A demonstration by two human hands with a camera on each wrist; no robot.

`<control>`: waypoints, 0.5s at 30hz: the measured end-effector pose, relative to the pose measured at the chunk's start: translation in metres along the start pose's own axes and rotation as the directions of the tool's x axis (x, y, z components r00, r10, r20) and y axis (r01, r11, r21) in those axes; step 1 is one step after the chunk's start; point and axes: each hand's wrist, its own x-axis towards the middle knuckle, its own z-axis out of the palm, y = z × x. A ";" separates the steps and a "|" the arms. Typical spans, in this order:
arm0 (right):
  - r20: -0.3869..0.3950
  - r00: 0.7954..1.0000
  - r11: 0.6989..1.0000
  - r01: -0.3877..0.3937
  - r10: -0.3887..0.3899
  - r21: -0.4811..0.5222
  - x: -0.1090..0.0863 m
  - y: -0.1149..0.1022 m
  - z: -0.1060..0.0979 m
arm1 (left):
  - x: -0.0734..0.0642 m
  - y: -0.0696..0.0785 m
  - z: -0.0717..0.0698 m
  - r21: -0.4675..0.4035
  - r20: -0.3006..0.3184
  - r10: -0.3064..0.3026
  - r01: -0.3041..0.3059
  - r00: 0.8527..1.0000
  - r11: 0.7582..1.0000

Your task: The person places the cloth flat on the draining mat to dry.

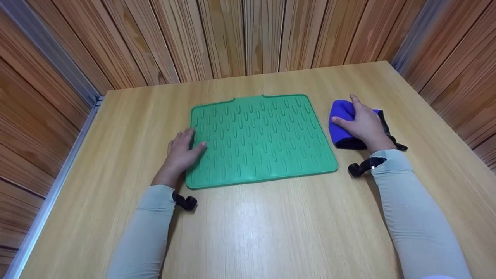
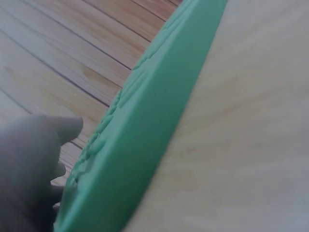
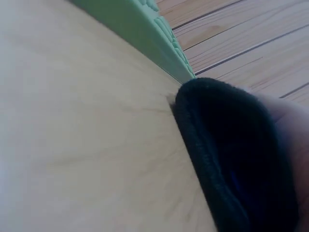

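Observation:
A green rubbery mat (image 1: pixel 263 139) with raised oval ridges lies flat on the table. At its left edge is my left hand (image 1: pixel 181 152), fingers along the side and thumb over the surface. The left wrist view shows the mat's thick side (image 2: pixel 145 130) close up, with part of the hand (image 2: pixel 29 159) beside it. To the right of the mat, my right hand (image 1: pixel 366 123) rests on a folded blue-purple cloth (image 1: pixel 340 112) with black edging, fingers spread. In the right wrist view the cloth's dark folded edge (image 3: pixel 193 140) curves up; most of that hand is hidden.
The light wood table (image 1: pixel 248 232) extends around both things. Wood-plank walls (image 1: pixel 263 35) rise behind it and at both sides. A metal strip (image 1: pixel 58 186) runs along the left side. Black wrist mounts (image 1: pixel 186 202) sit at both cuffs, close to the tabletop.

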 end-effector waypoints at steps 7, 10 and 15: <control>-0.046 0.997 0.998 0.054 -0.056 -0.027 -0.003 0.005 0.002 | 0.000 -0.004 0.001 0.053 -0.040 0.042 -0.039 0.998 0.998; -0.068 0.994 0.996 0.078 -0.080 -0.038 -0.004 0.005 0.002 | 0.000 -0.005 0.001 0.060 -0.041 0.042 -0.040 0.998 0.997; -0.076 0.994 0.996 0.076 -0.080 -0.054 -0.005 0.006 0.004 | 0.001 -0.006 0.001 0.077 -0.043 0.047 -0.044 0.998 0.996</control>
